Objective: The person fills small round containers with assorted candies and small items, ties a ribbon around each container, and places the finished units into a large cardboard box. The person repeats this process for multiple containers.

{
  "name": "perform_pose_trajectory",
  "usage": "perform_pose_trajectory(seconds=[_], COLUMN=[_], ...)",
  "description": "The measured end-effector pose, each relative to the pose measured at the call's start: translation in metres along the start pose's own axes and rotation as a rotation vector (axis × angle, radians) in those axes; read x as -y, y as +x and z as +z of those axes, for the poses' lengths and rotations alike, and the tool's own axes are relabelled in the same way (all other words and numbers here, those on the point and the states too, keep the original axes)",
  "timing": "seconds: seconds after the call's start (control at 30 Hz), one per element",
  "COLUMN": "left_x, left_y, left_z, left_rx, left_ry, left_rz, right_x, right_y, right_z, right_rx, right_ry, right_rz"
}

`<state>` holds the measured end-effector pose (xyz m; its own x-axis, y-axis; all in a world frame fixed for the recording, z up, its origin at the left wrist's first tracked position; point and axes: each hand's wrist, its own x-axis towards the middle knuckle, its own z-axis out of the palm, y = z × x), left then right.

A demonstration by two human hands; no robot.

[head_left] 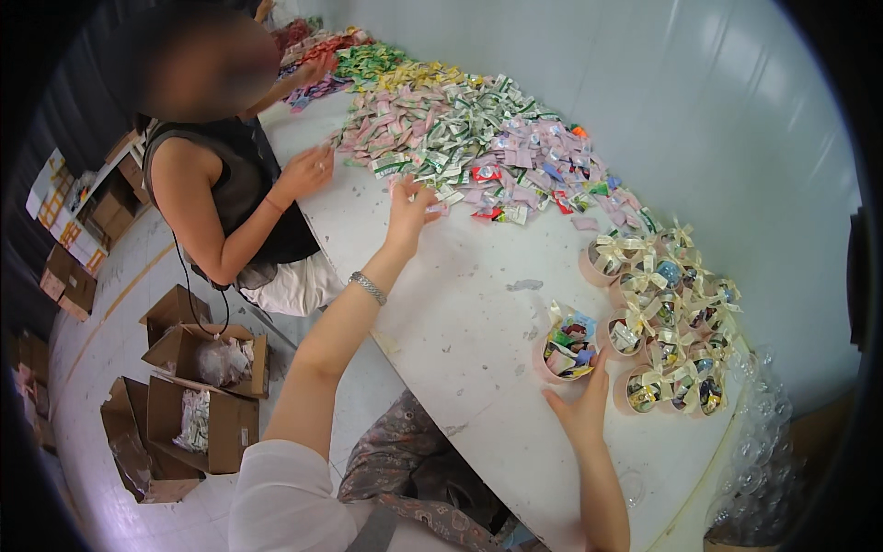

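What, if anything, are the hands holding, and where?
Right hand curves around the near right side of a filled pink tub; left hand has a pink packet at its fingertips. Neither grip is certain.

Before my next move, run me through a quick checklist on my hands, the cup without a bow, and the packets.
1. Right hand beside the pink cup: ok; whether it touches, cannot tell.
2. Packets inside that cup: ok, several colours show.
3. Ribbon bow on it: not ok, none visible, unlike the ribboned cups nearby.
4. Packet gripped in left hand: cannot tell; something pinkish shows by its fingertips.
5. Loose packets near left hand: ok.
6. Co-worker's hand apart from yours: ok.
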<state>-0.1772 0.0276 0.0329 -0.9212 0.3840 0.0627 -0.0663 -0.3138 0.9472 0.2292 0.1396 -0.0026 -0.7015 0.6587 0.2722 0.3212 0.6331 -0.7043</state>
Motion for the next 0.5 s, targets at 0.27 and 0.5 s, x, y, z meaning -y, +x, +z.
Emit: perform_pose_trajectory(seconds=[0.27, 0.5], left_x=[-0.001, -0.004], left_y=[-0.006, -0.055], left_z=[-0.035, -0.041], left_rx=[-0.190, -0.247], left_ry=[-0.641, -0.799], left_rz=[-0.163, -0.168], right_x=[0.004, 0.002], right_y=[-0.028, -0.031], right_z=[-0.008, -0.014], right_rx=[0.010, 0.002], right_ry=[-0.055, 0.032], right_rz=[-0.131, -0.083])
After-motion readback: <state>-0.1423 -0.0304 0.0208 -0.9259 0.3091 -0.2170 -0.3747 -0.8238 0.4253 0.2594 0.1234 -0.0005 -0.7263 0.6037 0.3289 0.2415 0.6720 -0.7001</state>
